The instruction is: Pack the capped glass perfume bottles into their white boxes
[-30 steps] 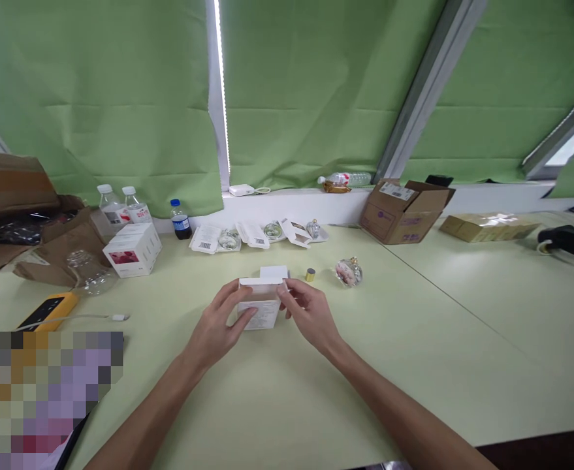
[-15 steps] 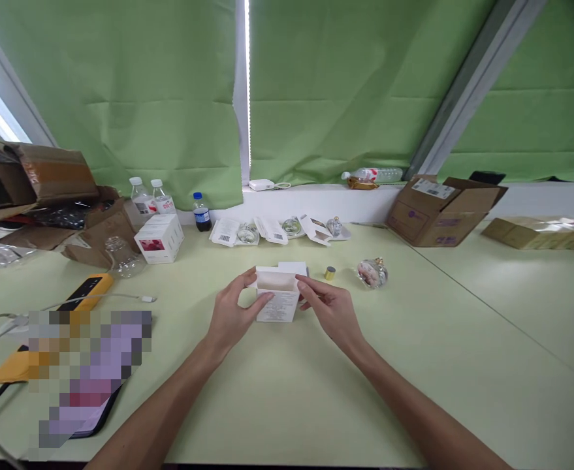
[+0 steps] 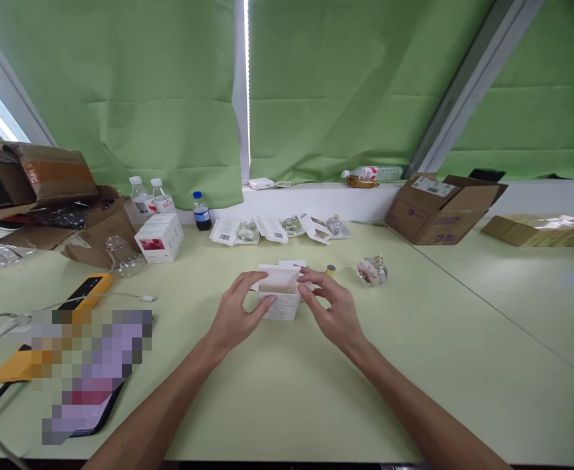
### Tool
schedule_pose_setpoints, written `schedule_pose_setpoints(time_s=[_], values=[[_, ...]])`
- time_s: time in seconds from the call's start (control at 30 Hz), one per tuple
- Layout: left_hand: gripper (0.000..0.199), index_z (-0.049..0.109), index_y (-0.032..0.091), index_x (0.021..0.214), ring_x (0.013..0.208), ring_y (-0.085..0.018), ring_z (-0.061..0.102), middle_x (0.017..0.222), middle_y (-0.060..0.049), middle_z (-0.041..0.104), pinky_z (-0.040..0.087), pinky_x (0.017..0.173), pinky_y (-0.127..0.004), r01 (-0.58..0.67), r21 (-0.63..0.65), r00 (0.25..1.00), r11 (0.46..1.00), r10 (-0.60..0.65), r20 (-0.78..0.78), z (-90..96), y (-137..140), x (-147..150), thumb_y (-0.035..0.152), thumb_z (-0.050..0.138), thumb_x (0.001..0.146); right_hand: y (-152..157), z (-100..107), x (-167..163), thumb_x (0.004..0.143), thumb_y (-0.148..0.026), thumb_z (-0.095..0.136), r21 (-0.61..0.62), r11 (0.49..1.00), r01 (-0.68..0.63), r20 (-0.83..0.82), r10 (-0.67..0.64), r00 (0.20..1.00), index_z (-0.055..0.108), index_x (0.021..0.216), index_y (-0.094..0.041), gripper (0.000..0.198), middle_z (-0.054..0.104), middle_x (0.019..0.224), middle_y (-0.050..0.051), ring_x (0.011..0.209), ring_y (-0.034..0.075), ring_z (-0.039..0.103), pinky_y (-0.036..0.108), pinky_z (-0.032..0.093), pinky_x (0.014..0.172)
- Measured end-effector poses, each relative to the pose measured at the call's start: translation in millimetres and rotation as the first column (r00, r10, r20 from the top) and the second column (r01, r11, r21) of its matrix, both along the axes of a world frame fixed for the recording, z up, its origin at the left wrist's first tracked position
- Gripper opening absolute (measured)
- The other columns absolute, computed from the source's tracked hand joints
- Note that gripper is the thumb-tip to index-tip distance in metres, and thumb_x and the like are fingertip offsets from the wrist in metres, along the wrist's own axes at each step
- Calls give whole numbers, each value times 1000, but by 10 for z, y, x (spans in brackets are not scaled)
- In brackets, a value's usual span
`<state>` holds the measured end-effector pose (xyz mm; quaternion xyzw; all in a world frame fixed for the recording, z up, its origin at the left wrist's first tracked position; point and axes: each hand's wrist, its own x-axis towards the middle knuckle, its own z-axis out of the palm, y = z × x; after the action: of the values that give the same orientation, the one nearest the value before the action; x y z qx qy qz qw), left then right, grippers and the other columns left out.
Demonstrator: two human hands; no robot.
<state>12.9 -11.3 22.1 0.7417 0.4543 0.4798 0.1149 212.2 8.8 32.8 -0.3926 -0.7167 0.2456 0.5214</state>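
A small white paper box with printed text on its front stands on the table, its top flaps up and its mouth facing me. My left hand grips the box at its left side, thumb on the front edge and fingers by the raised back flap. On the right side, my right hand holds the box near the side flap, thumb at the front corner and forefinger farther back. Behind it lies another white piece, mostly hidden. A gold cap and a round glass bottle in clear wrap are to the right.
Opened white packs with glass bottles line the wall. White boxes, a blue-capped drink bottle and cardboard cartons stand around the back. At left lie a yellow power strip, cables and a pixelated phone.
My right finger and thumb have spread from a closer pinch at the box's right edge. The left fingers have shifted along the back flap, and the box has tilted slightly.
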Motion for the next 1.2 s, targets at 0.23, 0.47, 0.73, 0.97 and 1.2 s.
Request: schedule_pose_setpoints(time_s=[0.23, 0.47, 0.73, 0.97, 1.2], values=[[44, 51, 27, 125, 109, -20, 57, 125, -6, 57, 52, 88, -35, 73, -130, 991, 989, -58, 119, 76, 11, -33, 34, 61, 82, 18, -15, 46, 89, -40, 49, -44, 998, -32, 95, 36, 995, 61, 120, -25, 37, 62, 122, 7, 104, 25, 60, 37, 51, 84], [44, 54, 28, 123, 103, -20, 59, 121, -5, 60, 52, 87, -37, 69, -135, 995, 988, -58, 87, 47, 40, -58, 37, 62, 80, 29, 1, 27, 85, -45, 55, 19, 999, -42, 172, 39, 984, 60, 122, -25, 43, 66, 113, 8, 98, 25, 61, 38, 52, 80], [39, 55, 28, 119, 95, -19, 61, 117, -4, 62, 51, 83, -35, 1, -83, 998, 997, -5, -57, 23, 43, -76, 38, 60, 82, 58, -26, -3, 82, -44, 59, -7, 999, -49, 151, 50, 987, 63, 115, -24, 39, 67, 105, 7, 79, 20, 64, 33, 56, 67], [44, 53, 27, 122, 99, -20, 61, 122, -4, 60, 53, 82, -34, -8, -112, 1000, 994, 10, 11, 17, 36, -50, 40, 61, 81, 49, -21, 11, 82, -44, 59, -103, 991, -81, 104, 92, 990, 60, 119, -25, 42, 65, 114, 6, 87, 21, 64, 36, 58, 75], [38, 57, 26, 113, 93, -19, 63, 115, -3, 64, 54, 80, -33, -9, -161, 999, 987, 14, 30, 39, 37, -56, 41, 62, 79, 48, 16, 25, 83, -43, 58, -157, 983, -90, 52, 99, 994, 65, 111, -24, 35, 68, 106, 6, 84, 20, 64, 35, 57, 74]])
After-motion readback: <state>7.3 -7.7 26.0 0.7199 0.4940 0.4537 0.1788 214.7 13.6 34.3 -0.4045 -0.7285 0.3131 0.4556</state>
